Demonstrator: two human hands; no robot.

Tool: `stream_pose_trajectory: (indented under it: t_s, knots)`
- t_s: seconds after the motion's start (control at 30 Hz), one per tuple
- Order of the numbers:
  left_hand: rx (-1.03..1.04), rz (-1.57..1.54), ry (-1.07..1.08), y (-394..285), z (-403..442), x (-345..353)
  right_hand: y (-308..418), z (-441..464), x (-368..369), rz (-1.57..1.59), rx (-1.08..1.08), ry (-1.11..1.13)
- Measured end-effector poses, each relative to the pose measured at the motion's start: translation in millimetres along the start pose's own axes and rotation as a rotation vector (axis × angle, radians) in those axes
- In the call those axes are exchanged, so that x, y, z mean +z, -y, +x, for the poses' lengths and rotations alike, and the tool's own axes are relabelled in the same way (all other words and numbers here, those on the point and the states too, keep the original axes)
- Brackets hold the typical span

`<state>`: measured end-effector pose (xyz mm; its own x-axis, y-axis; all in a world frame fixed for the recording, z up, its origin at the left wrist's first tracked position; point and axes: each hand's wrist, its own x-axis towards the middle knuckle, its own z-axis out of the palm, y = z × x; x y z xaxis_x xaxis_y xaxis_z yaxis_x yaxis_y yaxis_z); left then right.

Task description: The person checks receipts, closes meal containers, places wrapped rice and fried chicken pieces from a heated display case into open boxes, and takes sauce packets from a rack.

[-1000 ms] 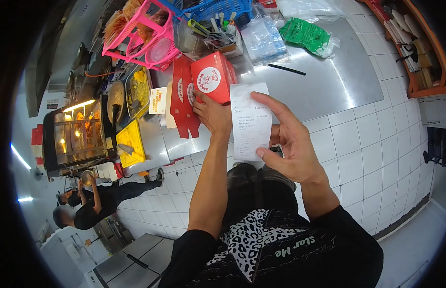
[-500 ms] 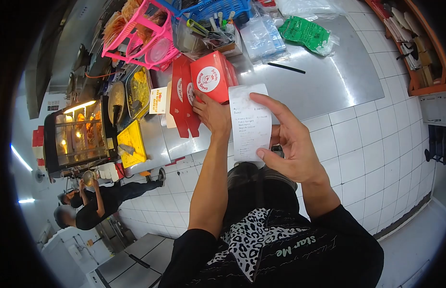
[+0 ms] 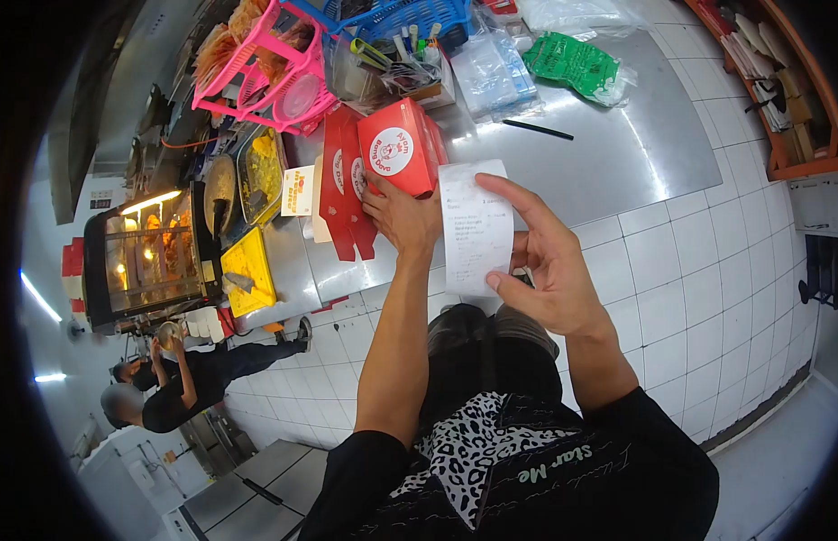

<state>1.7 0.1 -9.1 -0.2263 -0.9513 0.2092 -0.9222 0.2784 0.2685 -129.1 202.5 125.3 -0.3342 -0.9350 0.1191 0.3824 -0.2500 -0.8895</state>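
A long white printed receipt [image 3: 477, 234] is held in my right hand [image 3: 545, 261], the thumb on its lower edge and a finger at its top. My left hand [image 3: 402, 215] rests against the near side of a red box [image 3: 401, 149] with a round white logo, its fingertips partly hidden between that box and flat red cartons [image 3: 339, 185]. Whether those fingers grip anything is unclear. Left of the cartons lies a white card [image 3: 297, 190] with orange print.
On the steel table [image 3: 635, 162] are a black stick [image 3: 538, 129], a green packet [image 3: 576, 65], plastic bags [image 3: 495, 77], a pink basket [image 3: 265, 72] and a blue basket [image 3: 392, 20]. A yellow board [image 3: 247, 270] with a knife sits left. Two people stand beyond, near a lit food display [image 3: 148, 257].
The receipt in my right hand has shifted slightly to the right and tilted. My left hand has stayed by the red box.
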Motion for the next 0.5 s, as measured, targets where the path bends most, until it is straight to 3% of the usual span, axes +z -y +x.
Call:
stream_pose_trajectory:
  t_s: [0.27,0.5]
  knots:
    - [-0.082,-0.008,0.02,-14,-4,-15,-56,19,-35,-0.049,0.128,-0.165]
    - [-0.106,-0.054,0.057,-17,-4,-22,-86,21,-42,-0.076,0.2,-0.175]
